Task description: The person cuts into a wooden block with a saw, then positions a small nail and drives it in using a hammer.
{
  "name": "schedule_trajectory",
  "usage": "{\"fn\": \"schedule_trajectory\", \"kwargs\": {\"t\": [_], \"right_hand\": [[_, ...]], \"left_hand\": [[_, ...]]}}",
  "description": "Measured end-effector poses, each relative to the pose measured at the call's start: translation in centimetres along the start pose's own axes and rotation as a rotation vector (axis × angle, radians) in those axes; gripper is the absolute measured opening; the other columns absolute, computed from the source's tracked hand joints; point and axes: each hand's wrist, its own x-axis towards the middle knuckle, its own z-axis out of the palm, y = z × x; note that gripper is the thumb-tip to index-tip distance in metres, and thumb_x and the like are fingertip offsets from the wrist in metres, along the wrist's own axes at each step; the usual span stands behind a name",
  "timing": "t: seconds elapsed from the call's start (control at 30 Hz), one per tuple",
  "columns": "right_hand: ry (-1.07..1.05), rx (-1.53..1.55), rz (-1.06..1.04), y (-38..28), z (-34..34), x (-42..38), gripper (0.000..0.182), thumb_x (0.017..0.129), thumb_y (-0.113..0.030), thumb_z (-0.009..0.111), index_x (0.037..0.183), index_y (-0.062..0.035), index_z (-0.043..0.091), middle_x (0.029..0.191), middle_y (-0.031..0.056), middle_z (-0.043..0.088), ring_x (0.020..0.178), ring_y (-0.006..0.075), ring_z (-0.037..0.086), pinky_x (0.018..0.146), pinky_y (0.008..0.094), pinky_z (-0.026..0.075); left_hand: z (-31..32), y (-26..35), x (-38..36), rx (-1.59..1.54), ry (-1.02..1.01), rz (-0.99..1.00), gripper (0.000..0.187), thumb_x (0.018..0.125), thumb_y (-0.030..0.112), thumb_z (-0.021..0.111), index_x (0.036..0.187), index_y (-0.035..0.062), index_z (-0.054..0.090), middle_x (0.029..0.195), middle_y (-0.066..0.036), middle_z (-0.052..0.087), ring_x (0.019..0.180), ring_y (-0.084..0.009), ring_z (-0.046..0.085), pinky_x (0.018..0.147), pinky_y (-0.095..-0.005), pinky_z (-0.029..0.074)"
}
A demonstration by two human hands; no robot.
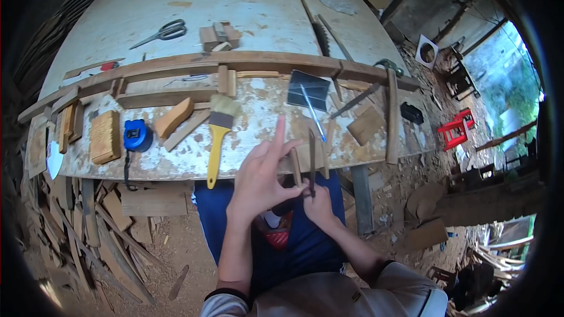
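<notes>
My left hand (258, 179) is raised at the table's front edge, its index finger pointing up. Between its thumb and another finger is a short, thin wooden piece (296, 166), gripped near its ends. Close on the right, my right hand (318, 202) is closed round the lower end of a narrow dark tool (312, 158), which stands roughly upright beside the wooden piece. What kind of tool it is cannot be made out. A yellow-handled brush (218, 141) lies left of my left hand. Beyond my hands are a blue pen (312, 113) and a dark square plate (299, 89).
On the worktable (229, 20) lie a blue tape measure (137, 135), wood blocks (106, 137), scissors (170, 30) and a black object (412, 113). A long wooden rail (258, 58) crosses it. Scrap wood (111, 246) covers the floor at left; a red stool (455, 130) stands at right.
</notes>
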Motion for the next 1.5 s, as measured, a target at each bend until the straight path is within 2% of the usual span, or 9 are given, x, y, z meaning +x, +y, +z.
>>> {"fn": "schedule_trajectory", "kwargs": {"t": [0.17, 0.3, 0.47, 0.57, 0.77, 1.0, 1.17, 1.33, 1.5], "right_hand": [[0.035, 0.065, -0.025, 3.3, 1.3, -1.0, 0.008, 0.096, -0.005, 0.058, 0.098, 0.0003, 0.064, 0.082, 0.0288, 0.063, 0.084, 0.0536, 0.064, 0.066, 0.0513, 0.05], [0.026, 0.107, -0.018, -2.6, -0.9, 0.8, 0.012, 0.096, -0.006, 0.057, 0.101, -0.0001, 0.066, 0.081, 0.0283, 0.064, 0.081, 0.0518, 0.066, 0.067, 0.0536, 0.051], [-0.012, 0.085, 0.076, 4.2, 2.9, -1.1, 0.014, 0.089, -0.002, 0.059, 0.1, 0.0025, 0.067, 0.085, 0.0296, 0.065, 0.085, 0.0522, 0.067, 0.073, 0.0548, 0.053], [0.104, 0.052, -0.045, -1.4, -0.5, 1.3, 0.014, 0.088, -0.002, 0.06, 0.099, 0.0041, 0.067, 0.083, 0.0305, 0.065, 0.084, 0.0536, 0.067, 0.07, 0.055, 0.053], [0.031, 0.113, -0.024, 2.9, 2.2, 0.7, 0.031, 0.088, 0.001, 0.058, 0.114, 0.0024, 0.074, 0.088, 0.0326, 0.068, 0.089, 0.0519, 0.069, 0.071, 0.0532, 0.056], [-0.006, 0.205, 0.055, 1.1, 2.4, 0.3, 0.034, 0.091, -0.001, 0.061, 0.122, 0.0005, 0.074, 0.089, 0.0322, 0.069, 0.09, 0.052, 0.07, 0.072, 0.052, 0.057], [0.097, 0.156, -0.073, -1.6, 0.8, 1.3, 0.018, 0.094, -0.004, 0.062, 0.106, 0.0022, 0.074, 0.081, 0.0316, 0.067, 0.081, 0.0527, 0.068, 0.065, 0.0556, 0.054], [0.056, 0.191, 0.07, 0.0, 2.1, 0.6, 0.014, 0.092, -0.002, 0.062, 0.1, 0.0022, 0.073, 0.084, 0.0301, 0.068, 0.083, 0.0522, 0.068, 0.067, 0.0542, 0.054], [0.107, 0.132, -0.059, 0.6, 2.5, 0.9, 0.01, 0.094, -0.002, 0.061, 0.097, 0.003, 0.07, 0.085, 0.0301, 0.068, 0.082, 0.0507, 0.07, 0.065, 0.0541, 0.054]], "left_hand": [[0.3, 0.0, -0.3, -0.011, -0.008, -0.02, 0.151, 0.057, 0.017, 0.101, 0.174, 0.0001, 0.006, 0.128, -0.013, 0.079, 0.113, -0.0365, 0.068, 0.103, -0.0403, 0.053], [0.6, 0.1, -0.8, 0.032, 0.003, 0.002, 0.151, 0.057, 0.017, 0.101, 0.173, -0.0009, 0.007, 0.128, -0.011, 0.079, 0.108, -0.0357, 0.069, 0.102, -0.0396, 0.053], [0.2, 0.4, -0.2, -0.001, -0.022, -0.015, 0.146, 0.059, 0.013, 0.099, 0.173, 0.0003, 0.009, 0.133, -0.008, 0.076, 0.11, -0.0374, 0.067, 0.1, -0.0422, 0.054], [0.6, 0.2, -0.2, -0.024, -0.013, -0.016, 0.147, 0.058, 0.013, 0.099, 0.173, -0.0001, 0.009, 0.134, -0.009, 0.077, 0.11, -0.0382, 0.067, 0.1, -0.0427, 0.054], [0.3, 0.5, 0.0, 0.012, -0.014, -0.012, 0.146, 0.058, 0.01, 0.099, 0.172, -0.0014, 0.01, 0.134, -0.008, 0.076, 0.111, -0.0369, 0.067, 0.1, -0.0418, 0.054], [0.6, 0.4, 0.1, 0.078, -0.021, 0.015, 0.152, 0.056, 0.013, 0.1, 0.174, 0.0019, 0.004, 0.132, -0.009, 0.078, 0.103, -0.0315, 0.071, 0.098, -0.0393, 0.056], [0.9, 0.3, -0.1, 0.018, -0.014, -0.022, 0.145, 0.058, 0.01, 0.098, 0.173, -0.0006, 0.011, 0.134, -0.007, 0.077, 0.106, -0.0353, 0.067, 0.098, -0.0402, 0.055], [0.5, 0.1, -0.1, 0.077, -0.017, 0.022, 0.15, 0.056, 0.012, 0.101, 0.173, -0.0005, 0.009, 0.131, -0.01, 0.078, 0.107, -0.0338, 0.071, 0.1, -0.0404, 0.055], [0.1, 0.4, 0.1, 0.067, -0.044, 0.007, 0.148, 0.057, 0.013, 0.101, 0.174, 0.0006, 0.01, 0.132, -0.011, 0.078, 0.109, -0.0347, 0.07, 0.1, -0.0399, 0.055]]}}
